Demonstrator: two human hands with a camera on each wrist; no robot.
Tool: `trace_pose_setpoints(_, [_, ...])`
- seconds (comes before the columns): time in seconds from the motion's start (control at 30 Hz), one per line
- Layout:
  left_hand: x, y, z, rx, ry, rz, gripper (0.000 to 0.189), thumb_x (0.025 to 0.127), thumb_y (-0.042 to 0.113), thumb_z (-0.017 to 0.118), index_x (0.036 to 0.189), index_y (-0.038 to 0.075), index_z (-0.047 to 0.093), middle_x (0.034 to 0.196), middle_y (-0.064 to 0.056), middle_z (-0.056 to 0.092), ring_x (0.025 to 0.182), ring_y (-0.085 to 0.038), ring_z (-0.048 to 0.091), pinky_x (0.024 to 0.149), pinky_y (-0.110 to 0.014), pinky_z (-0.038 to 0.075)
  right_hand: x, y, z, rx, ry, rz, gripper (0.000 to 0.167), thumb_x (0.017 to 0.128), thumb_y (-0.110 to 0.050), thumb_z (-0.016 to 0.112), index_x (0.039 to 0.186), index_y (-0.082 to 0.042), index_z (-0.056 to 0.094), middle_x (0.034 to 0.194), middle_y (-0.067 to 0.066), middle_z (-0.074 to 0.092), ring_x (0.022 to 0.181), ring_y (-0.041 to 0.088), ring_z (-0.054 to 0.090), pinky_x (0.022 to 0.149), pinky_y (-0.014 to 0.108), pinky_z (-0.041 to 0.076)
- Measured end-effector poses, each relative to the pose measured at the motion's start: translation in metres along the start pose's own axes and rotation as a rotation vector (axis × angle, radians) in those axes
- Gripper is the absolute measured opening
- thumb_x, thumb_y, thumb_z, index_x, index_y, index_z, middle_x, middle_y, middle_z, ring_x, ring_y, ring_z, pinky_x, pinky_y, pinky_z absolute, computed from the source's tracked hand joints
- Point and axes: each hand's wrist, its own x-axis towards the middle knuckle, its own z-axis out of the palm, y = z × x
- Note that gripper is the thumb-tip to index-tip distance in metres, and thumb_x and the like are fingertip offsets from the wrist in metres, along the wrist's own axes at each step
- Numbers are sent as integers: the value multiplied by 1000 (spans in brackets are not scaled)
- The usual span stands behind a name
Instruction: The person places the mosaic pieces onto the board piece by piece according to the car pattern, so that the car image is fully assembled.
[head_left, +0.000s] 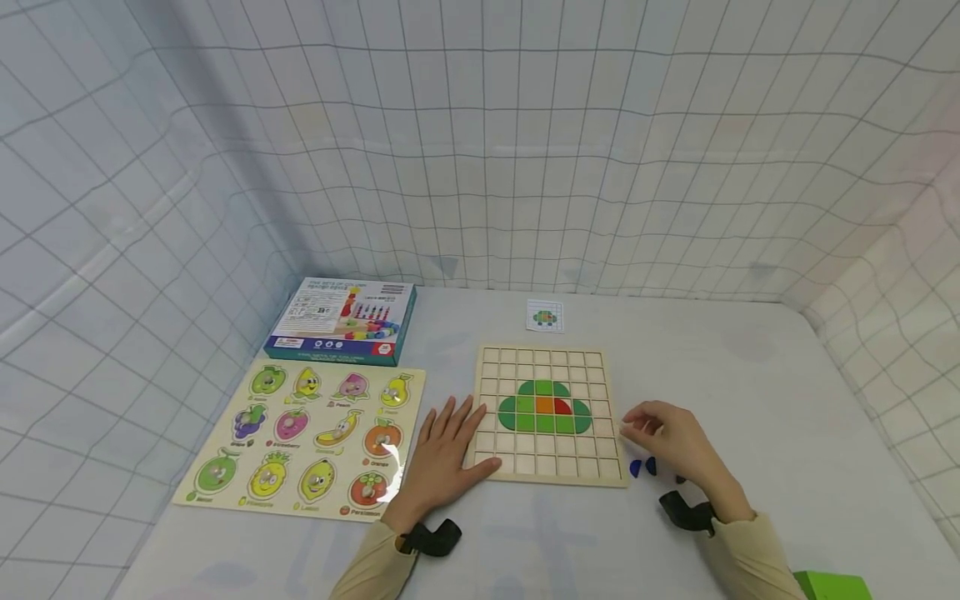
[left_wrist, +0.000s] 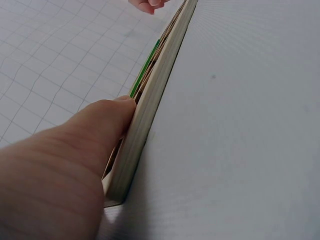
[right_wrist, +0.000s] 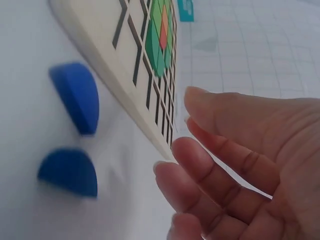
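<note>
A wooden grid board (head_left: 551, 357) lies flat, with green pieces (head_left: 525, 421), an orange piece (head_left: 545, 405) and a red piece (head_left: 561, 407) set in its squares. My left hand (head_left: 442, 462) rests with fingers spread along the board's left side, its thumb over the near left corner. Just off the right edge hovers my right hand (head_left: 671, 437), fingers loosely bent, nothing visible between thumb and fingertips. Beneath it on the table are blue quarter-round pieces (right_wrist: 77, 97), and a dark piece (head_left: 680, 479) is partly hidden by the wrist.
Left of the board lies a fruit puzzle (head_left: 292, 450), with a boxed toy set (head_left: 341, 321) behind it. A small pattern card (head_left: 545, 317) sits beyond the board. A green block (head_left: 832, 586) shows at the near right, and gridded cloth walls (head_left: 510, 167) enclose the table.
</note>
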Motion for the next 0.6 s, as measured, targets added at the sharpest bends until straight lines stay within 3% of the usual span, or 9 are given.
trace_pose_setpoints(0.23, [0,0,0,-5,-8,-5,81,86,60,55,150,17,32,154,-8,26,142,-30,12,112,-48,3,-15,10,-13,8,-116,25,16,80,-20,78,92,-14,69,85,-6,61,78,15,53,57,27,44])
trace_pose_setpoints(0.37, [0,0,0,-2,-9,-8,81,85,61,55,150,17,32,154,-7,26,142,-29,12,112,-48,3,-20,14,-14,4,-172,-13,20,76,-21,81,92,-18,70,89,-9,61,83,16,52,65,29,45])
trace_pose_setpoints(0.6, [0,0,0,-7,-14,-14,81,85,61,55,150,17,32,154,-7,25,142,-29,11,112,-47,2,-22,19,-12,-30,-203,-98,22,74,-22,82,93,-22,71,93,-13,60,86,14,50,73,32,43])
